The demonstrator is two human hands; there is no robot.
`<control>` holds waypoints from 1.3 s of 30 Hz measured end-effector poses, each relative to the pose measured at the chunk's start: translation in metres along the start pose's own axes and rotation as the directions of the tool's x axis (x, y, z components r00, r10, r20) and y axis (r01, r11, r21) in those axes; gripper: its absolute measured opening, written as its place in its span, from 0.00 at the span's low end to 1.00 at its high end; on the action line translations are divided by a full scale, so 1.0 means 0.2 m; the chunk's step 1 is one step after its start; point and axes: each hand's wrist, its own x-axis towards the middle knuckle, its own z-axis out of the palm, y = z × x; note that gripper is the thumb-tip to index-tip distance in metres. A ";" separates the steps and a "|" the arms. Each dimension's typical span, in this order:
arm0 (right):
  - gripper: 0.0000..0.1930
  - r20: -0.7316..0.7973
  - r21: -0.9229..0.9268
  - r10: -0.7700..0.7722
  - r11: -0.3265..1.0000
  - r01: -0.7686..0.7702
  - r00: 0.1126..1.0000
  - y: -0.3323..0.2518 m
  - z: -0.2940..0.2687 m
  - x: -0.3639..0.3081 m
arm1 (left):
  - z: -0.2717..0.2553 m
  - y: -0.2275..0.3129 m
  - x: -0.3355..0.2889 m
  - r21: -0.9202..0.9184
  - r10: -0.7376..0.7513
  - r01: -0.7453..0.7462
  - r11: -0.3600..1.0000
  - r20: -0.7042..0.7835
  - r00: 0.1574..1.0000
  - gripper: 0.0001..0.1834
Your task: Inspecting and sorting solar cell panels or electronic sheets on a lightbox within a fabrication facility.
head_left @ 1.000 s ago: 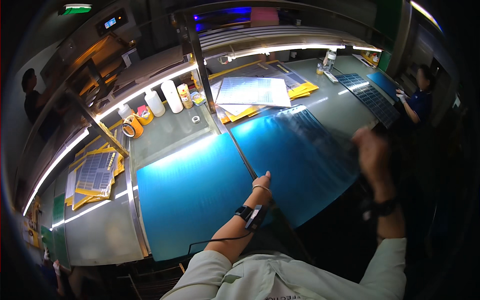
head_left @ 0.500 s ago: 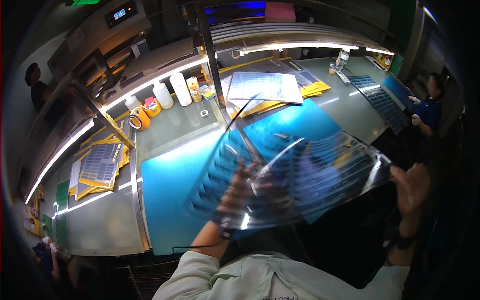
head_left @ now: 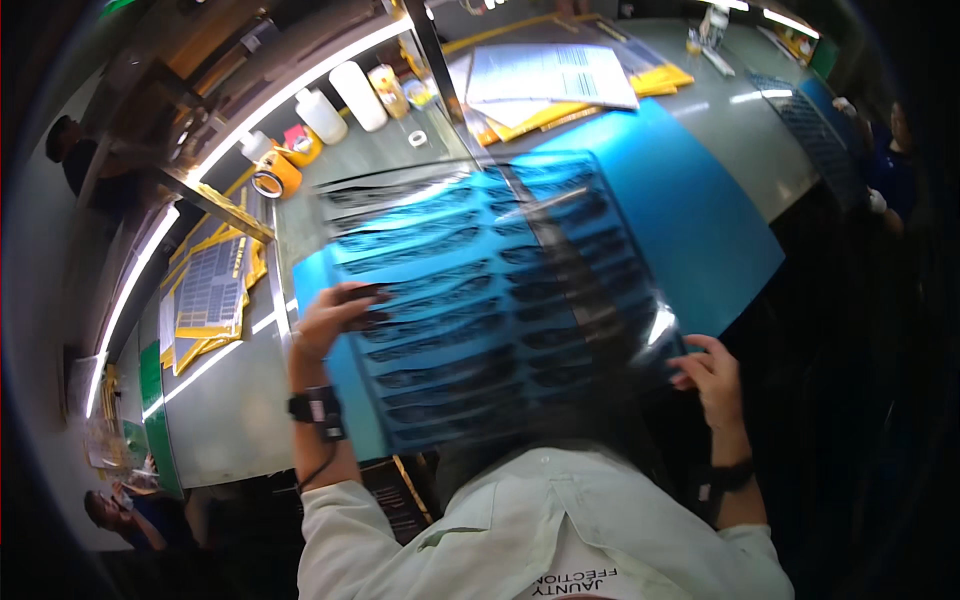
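Note:
A large clear plastic film sheet (head_left: 505,300) with rows of black printed shapes is held up over the table, somewhat blurred by motion. My left hand (head_left: 335,315) grips its left edge, fingers lying over the top face. At the right edge, near the corner, my right hand (head_left: 708,375) pinches the sheet between thumb and fingers. Beneath and behind it lie glossy blue sheets (head_left: 690,215), partly seen through the film. A dark band on my left wrist has a cable running down.
White bottles (head_left: 358,95) and orange tape rolls (head_left: 275,175) stand at the back left. Stacks of printed sheets with yellow edges lie at the back (head_left: 545,78) and far left (head_left: 212,290). Co-workers are at the right (head_left: 890,165) and lower left (head_left: 140,515). A metal post (head_left: 430,60) rises behind.
The film sheet has swung from a tilted, strongly blurred position to lie flatter before me. My left hand went from its middle to the left edge; my right hand moved inward onto its right edge.

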 end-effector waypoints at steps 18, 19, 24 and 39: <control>0.08 0.100 -0.407 -0.238 0.876 0.258 0.966 0.23 0.54 0.01 | -0.56 -0.21 -0.18 0.071 0.183 -0.173 0.982 -0.561 0.807 0.13; 0.08 0.071 -0.399 -0.167 0.899 0.182 0.983 0.24 0.54 0.01 | -0.56 -0.22 -0.18 0.037 0.149 -0.155 0.987 -0.569 0.809 0.13; 0.08 0.091 -0.239 -0.077 0.966 0.097 0.993 0.28 0.54 0.00 | -0.55 -0.21 -0.18 0.054 0.179 -0.180 0.982 -0.567 0.804 0.14; 0.09 0.136 -0.355 -0.142 0.917 0.182 0.980 0.21 0.53 0.00 | -0.73 -0.38 0.18 0.608 0.396 0.431 0.667 -0.779 0.485 0.30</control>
